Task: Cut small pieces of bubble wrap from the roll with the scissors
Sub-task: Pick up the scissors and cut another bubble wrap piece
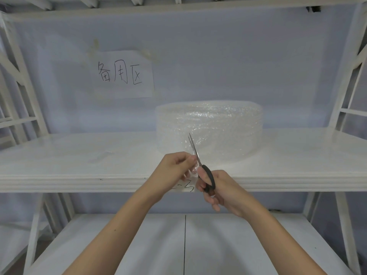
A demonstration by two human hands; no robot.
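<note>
A wide roll of clear bubble wrap (210,124) lies flat on the white shelf (79,167), right of centre. Its loose end runs forward to the shelf's front edge. My left hand (174,167) pinches that loose end. My right hand (218,193) grips the black handles of the scissors (207,176). The steel blades point up and away into the wrap, nearly closed. The wrap between my hands is transparent and hard to make out.
A paper sign (122,74) with handwritten characters is taped to the back wall. A small clear scrap (101,155) lies on the shelf at the left. White rack posts stand at both sides, and a lower shelf (139,245) spreads below my arms.
</note>
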